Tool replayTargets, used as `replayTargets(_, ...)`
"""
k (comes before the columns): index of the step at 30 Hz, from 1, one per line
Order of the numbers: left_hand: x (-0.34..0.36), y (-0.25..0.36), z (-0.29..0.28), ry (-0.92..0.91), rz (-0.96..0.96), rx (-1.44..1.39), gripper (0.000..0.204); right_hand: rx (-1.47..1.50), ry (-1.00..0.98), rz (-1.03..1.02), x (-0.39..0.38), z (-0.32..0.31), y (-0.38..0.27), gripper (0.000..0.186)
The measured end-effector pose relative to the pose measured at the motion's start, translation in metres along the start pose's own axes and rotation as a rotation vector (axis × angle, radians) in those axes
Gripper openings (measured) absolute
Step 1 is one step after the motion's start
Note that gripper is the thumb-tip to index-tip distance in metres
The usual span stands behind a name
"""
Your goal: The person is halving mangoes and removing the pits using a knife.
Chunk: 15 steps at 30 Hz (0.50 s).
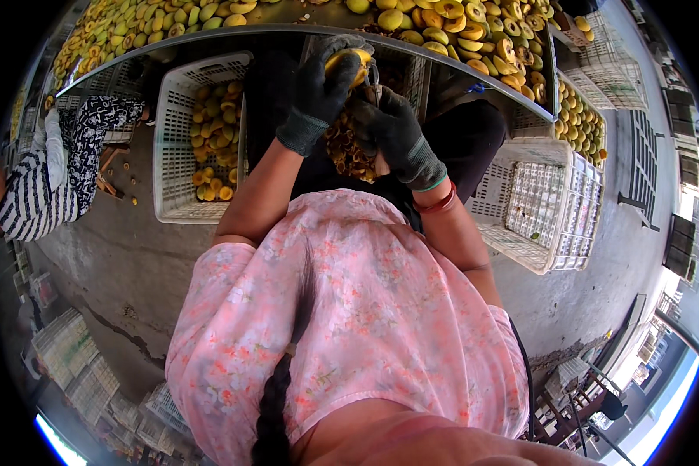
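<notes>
The left hand (318,89), gloved, is wrapped around a yellow fruit (348,64) held up at the surface (474,74) edge, while the right hand (396,132) grips a small metal tool (374,81) against it. The coring appears under way; next likely needs a steady twist.

White crates (180,167) w/ fruit halves (one crate (547,203) near-empty), concrete floor (132,264).
</notes>
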<state>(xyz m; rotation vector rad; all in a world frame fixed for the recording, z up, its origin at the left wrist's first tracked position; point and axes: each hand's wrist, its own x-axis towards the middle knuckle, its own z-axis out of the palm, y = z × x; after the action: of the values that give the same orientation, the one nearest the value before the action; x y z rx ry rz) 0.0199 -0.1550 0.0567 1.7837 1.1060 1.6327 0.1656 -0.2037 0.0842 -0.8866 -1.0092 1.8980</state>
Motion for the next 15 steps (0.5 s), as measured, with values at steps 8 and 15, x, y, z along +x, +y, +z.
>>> replayTargets(8,-0.006,0.013,0.010,0.060,0.003,-0.028,0.036,-0.030,0.023,-0.091,-0.008,0.012,0.001,0.009)
replayTargets(15,-0.007,0.011,0.016,-0.023,-0.063,-0.287,0.029,-0.345,-0.057,-0.189,0.002,-0.011,0.023,0.016)
